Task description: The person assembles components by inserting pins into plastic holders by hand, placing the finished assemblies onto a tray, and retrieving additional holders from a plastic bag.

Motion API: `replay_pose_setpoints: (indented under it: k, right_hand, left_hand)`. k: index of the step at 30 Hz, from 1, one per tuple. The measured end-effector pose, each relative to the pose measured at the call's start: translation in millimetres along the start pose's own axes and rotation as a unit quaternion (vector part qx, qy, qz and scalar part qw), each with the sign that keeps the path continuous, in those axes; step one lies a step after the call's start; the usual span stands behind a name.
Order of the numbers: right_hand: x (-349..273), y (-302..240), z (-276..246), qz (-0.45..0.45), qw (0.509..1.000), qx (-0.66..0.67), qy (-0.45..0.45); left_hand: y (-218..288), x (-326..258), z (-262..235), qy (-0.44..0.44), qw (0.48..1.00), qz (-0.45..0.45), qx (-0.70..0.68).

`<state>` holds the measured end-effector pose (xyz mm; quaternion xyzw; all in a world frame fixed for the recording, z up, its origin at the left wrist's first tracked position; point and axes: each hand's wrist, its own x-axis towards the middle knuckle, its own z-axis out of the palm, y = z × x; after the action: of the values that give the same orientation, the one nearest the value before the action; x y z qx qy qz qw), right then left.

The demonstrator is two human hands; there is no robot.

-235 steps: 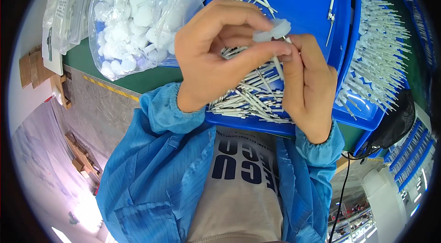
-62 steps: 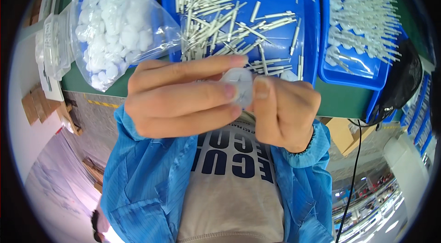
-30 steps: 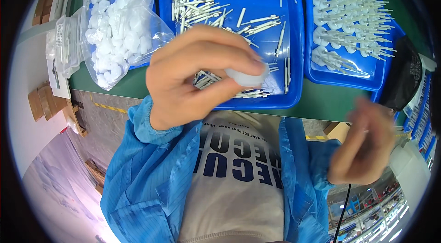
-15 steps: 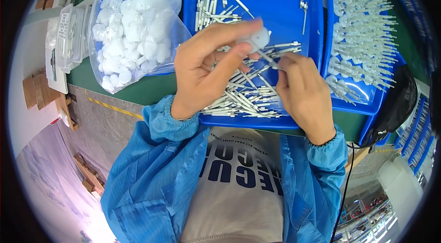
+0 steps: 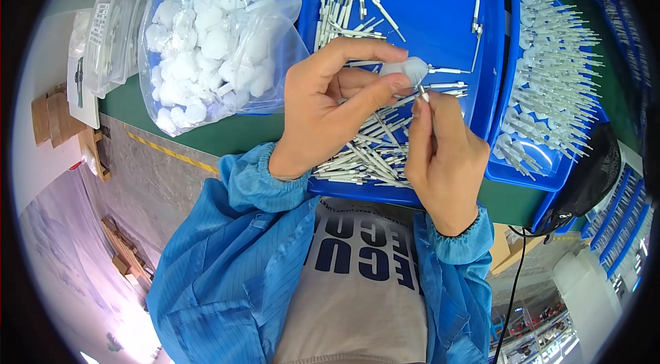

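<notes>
The left hand (image 5: 337, 106), fingers arched above its thumb, is clamped on a translucent white plastic piece (image 5: 412, 70) above the middle of a blue tray (image 5: 440, 13) at the near edge of the tabletop (image 5: 254, 134). The right hand (image 5: 447, 161), knuckles outward, pinches a thin rod (image 5: 423, 94) beside the piece's rim; whether they touch cannot be told. Large dark letters mark the shirt (image 5: 364, 309); toward the tabletop's left edge, a clear box (image 5: 113, 44) bears a printed label (image 5: 98, 22).
</notes>
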<state>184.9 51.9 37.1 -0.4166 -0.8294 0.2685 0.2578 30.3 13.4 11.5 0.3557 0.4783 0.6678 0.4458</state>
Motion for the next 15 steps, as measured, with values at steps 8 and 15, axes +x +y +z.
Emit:
replay_pose_setpoints:
  k: [8,15]
  right_hand:
    - [1.8,-5.6,-10.7,0.062,0.994,0.074,-0.046]
    - [-1.3,2.8,-12.6,0.018,0.995,0.087,-0.041]
  left_hand:
    - [-7.8,4.7,-7.9,-0.051,0.991,0.108,0.055]
    - [-2.5,0.5,-5.9,-0.075,0.996,0.047,0.021]
